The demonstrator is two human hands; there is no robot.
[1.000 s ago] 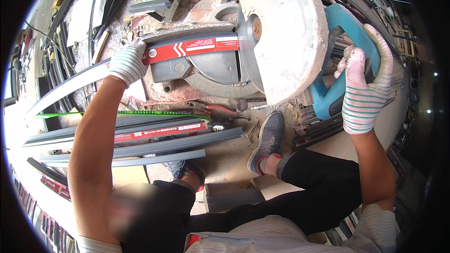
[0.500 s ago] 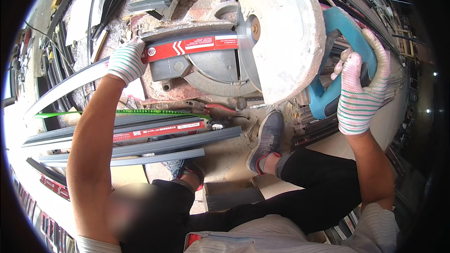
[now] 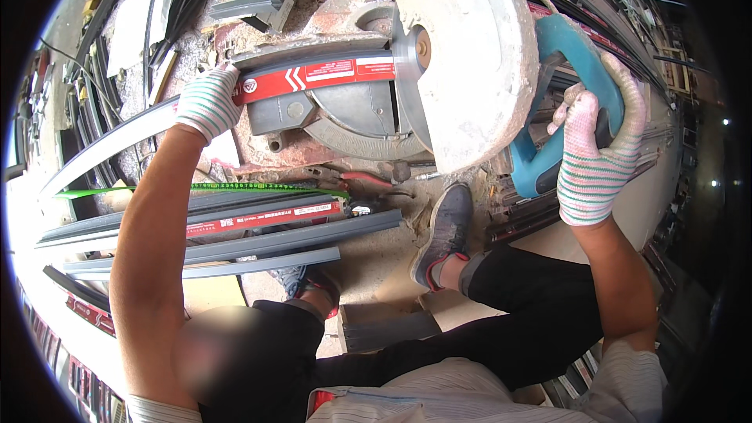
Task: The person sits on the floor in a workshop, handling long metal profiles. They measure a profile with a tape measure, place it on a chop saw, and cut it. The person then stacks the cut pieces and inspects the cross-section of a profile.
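My left hand (image 3: 207, 102), in a striped knit glove, grips a long metal profile (image 3: 329, 74) with red film along its face. The profile lies against the fence of a miter saw (image 3: 479, 63), its right end at the blade (image 3: 411, 94). My gloved right hand (image 3: 597, 153) is wrapped round the saw's teal handle (image 3: 583, 47). The dusty round guard covers much of the blade. Below the profile sits the saw's grey table with its curved scale (image 3: 364, 143).
Several grey profiles (image 3: 313, 231) lie in a stack at the left, with a green measuring tape (image 3: 266, 186) along them. Red-handled pliers (image 3: 366, 178) rest near the saw base. Offcuts and dark strips (image 3: 117, 78) crowd the far left. My shoe (image 3: 450, 227) stands below the saw.
The saw head and my right hand have shifted very slightly to the left. My left hand keeps its grip on the profile, almost unmoved.
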